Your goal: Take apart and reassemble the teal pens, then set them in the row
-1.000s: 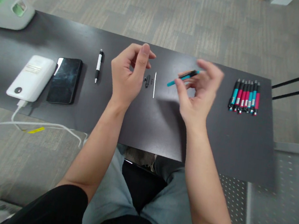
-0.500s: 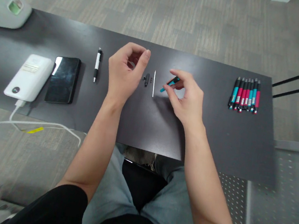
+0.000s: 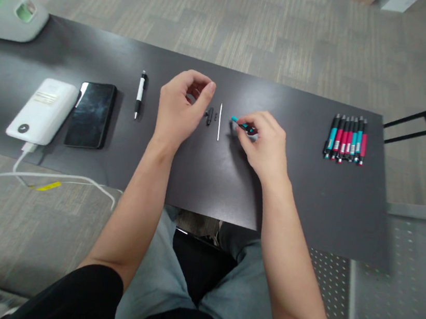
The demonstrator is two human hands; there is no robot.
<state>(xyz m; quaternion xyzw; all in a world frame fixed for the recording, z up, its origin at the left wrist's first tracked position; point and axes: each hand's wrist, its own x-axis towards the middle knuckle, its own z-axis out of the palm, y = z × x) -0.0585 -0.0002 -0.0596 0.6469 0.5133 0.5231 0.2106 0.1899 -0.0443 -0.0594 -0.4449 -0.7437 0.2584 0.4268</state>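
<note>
Between the fingertips of my right hand (image 3: 265,137) is a blue and black pen barrel (image 3: 245,127), its blue end pointing left. My left hand (image 3: 184,106) hovers over the table with fingers curled and thumb against the index finger; whatever it may pinch is too small to see. Between the hands lie a thin white refill (image 3: 219,122), a black pen clip piece (image 3: 209,116) close by my left fingers, and tiny dark bits (image 3: 215,116) beside it. Left of my left hand, a white and black pen (image 3: 140,95) lies on the table.
Several blue and pink pens (image 3: 346,139) lie in a row on the dark table (image 3: 210,180) at the right. To the left are a black phone (image 3: 90,114), a white power bank (image 3: 42,111) with a cable (image 3: 77,178), and a grey container (image 3: 30,25) at the far corner.
My right hand has turned the pen barrel so its blue end now points up and left instead of down. My left hand has shifted slightly right and nearer to me.
</note>
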